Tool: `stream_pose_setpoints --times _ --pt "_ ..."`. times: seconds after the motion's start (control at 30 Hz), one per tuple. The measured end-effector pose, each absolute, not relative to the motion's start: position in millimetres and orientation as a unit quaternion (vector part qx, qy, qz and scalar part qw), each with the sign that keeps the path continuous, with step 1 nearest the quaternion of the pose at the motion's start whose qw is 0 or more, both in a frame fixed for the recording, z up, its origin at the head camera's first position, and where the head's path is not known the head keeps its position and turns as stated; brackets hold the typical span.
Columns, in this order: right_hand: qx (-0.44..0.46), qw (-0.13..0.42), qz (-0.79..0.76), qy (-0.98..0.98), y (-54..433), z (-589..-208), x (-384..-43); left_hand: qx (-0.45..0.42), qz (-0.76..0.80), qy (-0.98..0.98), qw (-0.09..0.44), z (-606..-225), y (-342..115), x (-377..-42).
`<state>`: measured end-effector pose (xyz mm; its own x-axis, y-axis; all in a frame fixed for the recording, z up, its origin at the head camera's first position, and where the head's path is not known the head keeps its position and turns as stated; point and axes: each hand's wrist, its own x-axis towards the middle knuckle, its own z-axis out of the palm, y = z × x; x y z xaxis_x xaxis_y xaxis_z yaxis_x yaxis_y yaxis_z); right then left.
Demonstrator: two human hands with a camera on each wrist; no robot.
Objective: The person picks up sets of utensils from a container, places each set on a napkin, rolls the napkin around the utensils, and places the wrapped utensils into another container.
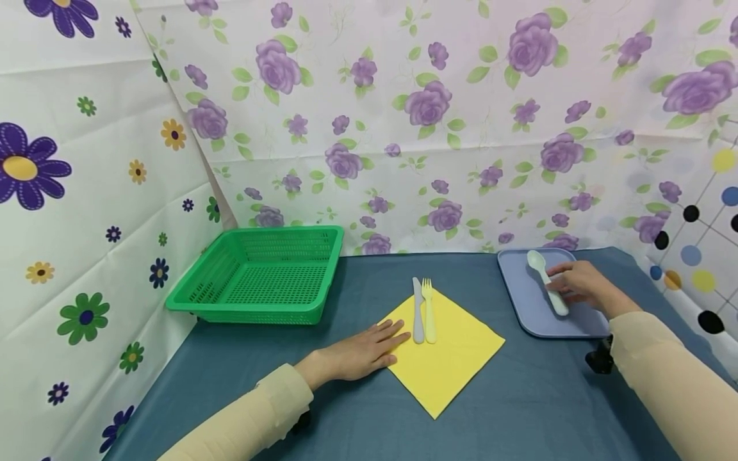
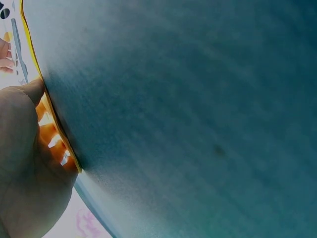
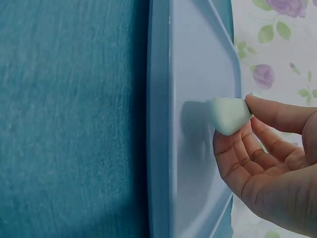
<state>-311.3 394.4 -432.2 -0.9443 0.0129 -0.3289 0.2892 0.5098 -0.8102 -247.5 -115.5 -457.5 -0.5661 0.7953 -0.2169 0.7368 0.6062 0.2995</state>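
My right hand (image 1: pixel 588 287) pinches a pale mint spoon (image 1: pixel 537 262) by its handle, over the blue-grey tray (image 1: pixel 523 315) at the right. In the right wrist view the spoon's handle end (image 3: pixel 230 116) sits between thumb and fingers, its shadow falling on the tray. My left hand (image 1: pixel 364 352) rests on the left corner of a yellow napkin (image 1: pixel 452 365), fingers stretched out. On that napkin lie a grey knife (image 1: pixel 418 314) and a pale yellow fork (image 1: pixel 429 317), side by side, just beyond the left fingertips.
A green perforated basket (image 1: pixel 254 312) stands at the back left of the blue-covered table (image 1: pixel 346 422). Flowered sheets (image 1: pixel 369 128) hang behind and on the left, with a dotted one (image 1: pixel 697 256) at the right.
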Motion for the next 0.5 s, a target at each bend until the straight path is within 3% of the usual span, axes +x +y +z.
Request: stream_pose_setpoints --times 0.5 --pt "0.056 0.154 -0.507 0.846 366.1 -421.5 -312.6 0.44 0.086 0.879 0.162 -458.4 -114.8 -248.5"
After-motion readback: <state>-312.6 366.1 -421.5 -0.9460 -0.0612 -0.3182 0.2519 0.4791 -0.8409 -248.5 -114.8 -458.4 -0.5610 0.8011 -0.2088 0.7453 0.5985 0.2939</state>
